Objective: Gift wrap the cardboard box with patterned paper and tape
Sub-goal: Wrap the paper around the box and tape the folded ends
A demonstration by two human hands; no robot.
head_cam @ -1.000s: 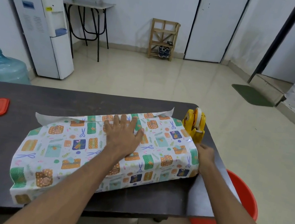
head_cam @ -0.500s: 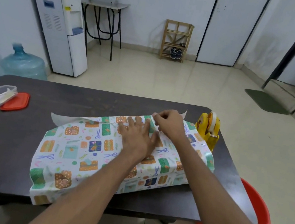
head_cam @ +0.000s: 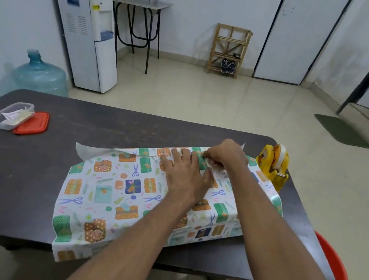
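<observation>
**Red at both ends, wrapping in the middle**

At far left a clear plastic container (head_cam: 10,115) sits on the dark table (head_cam: 24,173), with a red lid (head_cam: 32,123) lying flat and touching its right side. Mid-table, the patterned paper (head_cam: 120,190) lies printed side up over the cardboard box, which is fully hidden beneath it. The paper's near left corner hangs over the table's front edge. The left hand (head_cam: 184,177) lies palm down on top of the paper, fingers straight and spread, pressing it flat. Just beyond, the right hand (head_cam: 222,155) has its fingers curled down at the paper's far edge, beside the left fingertips; I cannot tell whether they pinch anything. A yellow tape dispenser (head_cam: 272,166) stands upright just beside the paper's far right corner. Below the table's right end, an orange-red tub (head_cam: 338,270) shows on the floor.
</observation>
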